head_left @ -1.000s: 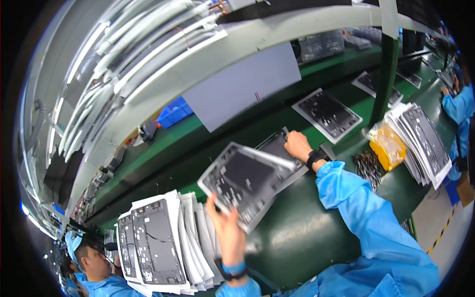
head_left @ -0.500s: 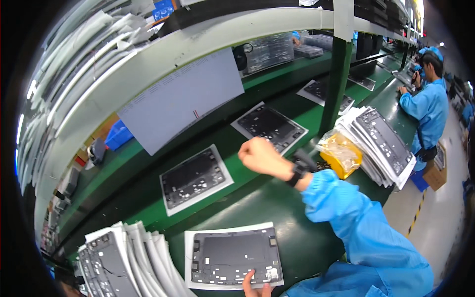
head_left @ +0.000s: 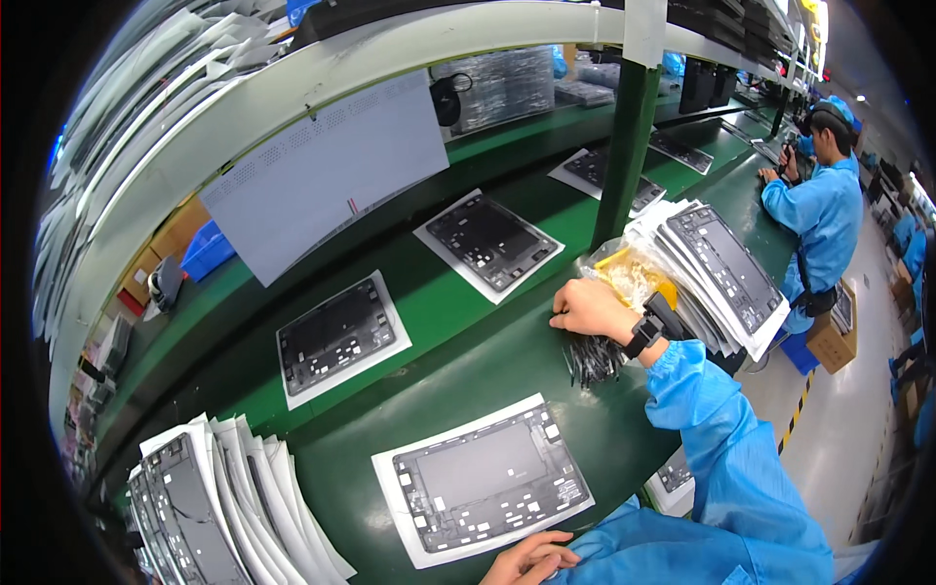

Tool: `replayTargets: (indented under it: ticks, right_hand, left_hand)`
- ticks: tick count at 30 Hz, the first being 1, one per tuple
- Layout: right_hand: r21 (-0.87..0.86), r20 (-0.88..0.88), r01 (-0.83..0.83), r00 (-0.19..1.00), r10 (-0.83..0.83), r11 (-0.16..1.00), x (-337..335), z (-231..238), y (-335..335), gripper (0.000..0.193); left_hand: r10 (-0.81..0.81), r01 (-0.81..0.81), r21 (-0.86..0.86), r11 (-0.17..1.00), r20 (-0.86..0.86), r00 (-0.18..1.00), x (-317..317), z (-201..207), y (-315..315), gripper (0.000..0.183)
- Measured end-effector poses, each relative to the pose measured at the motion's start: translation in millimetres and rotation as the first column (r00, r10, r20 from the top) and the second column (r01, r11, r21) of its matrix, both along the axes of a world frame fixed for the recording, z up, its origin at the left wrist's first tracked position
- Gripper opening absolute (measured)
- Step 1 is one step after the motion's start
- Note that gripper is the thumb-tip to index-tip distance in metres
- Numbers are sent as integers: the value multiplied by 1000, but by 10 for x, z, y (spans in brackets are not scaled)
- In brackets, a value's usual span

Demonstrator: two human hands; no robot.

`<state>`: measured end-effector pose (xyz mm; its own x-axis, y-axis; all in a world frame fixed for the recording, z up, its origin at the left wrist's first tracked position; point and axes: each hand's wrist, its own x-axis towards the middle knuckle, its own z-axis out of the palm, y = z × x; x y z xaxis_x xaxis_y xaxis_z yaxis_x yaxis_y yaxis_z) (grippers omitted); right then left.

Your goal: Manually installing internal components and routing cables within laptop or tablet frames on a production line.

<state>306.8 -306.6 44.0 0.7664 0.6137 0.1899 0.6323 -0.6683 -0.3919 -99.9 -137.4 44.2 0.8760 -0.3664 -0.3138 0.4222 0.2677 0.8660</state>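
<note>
A black tablet housing panel [head_left: 487, 478] with small white patches rests on a white sheet [head_left: 409, 554] on the green bench in front of me. My left hand [head_left: 531, 560] is just below the sheet's near edge, its fingers loosely stretched and holding nothing visible. My right hand [head_left: 597, 310] is curled closed above a pile of thin black strips [head_left: 591, 363], which it partly hides. Whatever its fingertips may hold does not show. Beside that hand lies a clear and yellow plastic bag [head_left: 634, 273].
Stacks of panels between white sheets stand at left [head_left: 258, 487] and right [head_left: 721, 273]. Several panels [head_left: 492, 239] lie along a green ledge behind. A green post [head_left: 625, 146] rises behind the bag. A co-worker in blue [head_left: 819, 205] stands at the far right.
My right hand has moved right and down, from above the ledge to the black strips. My left hand has come off the panel to below its sheet. The view has shifted, and the panel appears tilted.
</note>
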Motion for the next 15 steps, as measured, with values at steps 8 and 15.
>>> replayTargets:
  ticks: [8,15]
  right_hand:
    - [184,-159,69,987,-40,980,-74,409,-77,16]
    - [377,4,154,986,-168,913,-622,924,-61,15]
  left_hand:
    - [213,-213,-17,977,103,972,22,76,458,25]
    - [319,-375,297,878,221,922,256,196,878,12]
